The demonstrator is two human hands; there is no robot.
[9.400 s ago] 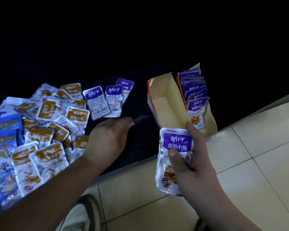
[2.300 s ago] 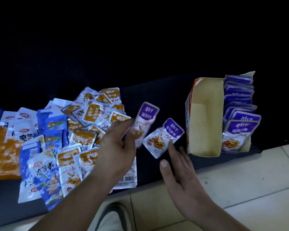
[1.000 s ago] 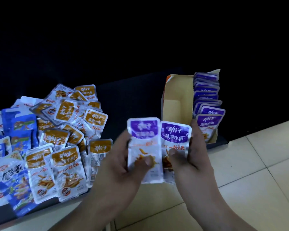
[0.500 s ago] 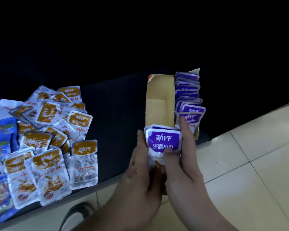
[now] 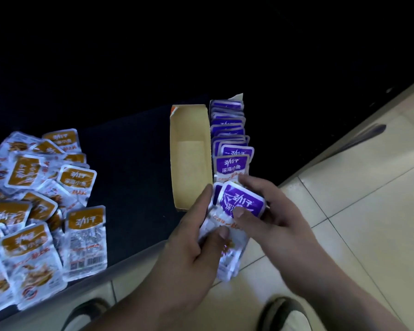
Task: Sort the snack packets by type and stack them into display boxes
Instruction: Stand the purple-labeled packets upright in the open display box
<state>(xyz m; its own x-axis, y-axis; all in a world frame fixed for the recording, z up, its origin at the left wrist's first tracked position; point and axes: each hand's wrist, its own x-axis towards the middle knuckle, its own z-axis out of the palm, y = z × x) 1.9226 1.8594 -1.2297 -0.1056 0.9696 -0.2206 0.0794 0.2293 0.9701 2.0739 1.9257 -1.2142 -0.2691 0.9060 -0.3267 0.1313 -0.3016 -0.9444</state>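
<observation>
Holding a small stack of purple packets just below the centre of the frame, the left hand and right hand each keep a closed grip on it, thumbs across the front and fingers curled behind. The stack sits at the near end of the display box, whose right side carries a standing row of matching packets. Brown-labelled packets lie heaped at the left on the dark desk.

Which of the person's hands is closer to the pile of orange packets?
Left. The left hand grips the purple packets on the side facing the orange packets; the right hand grips them from the far side.
</observation>
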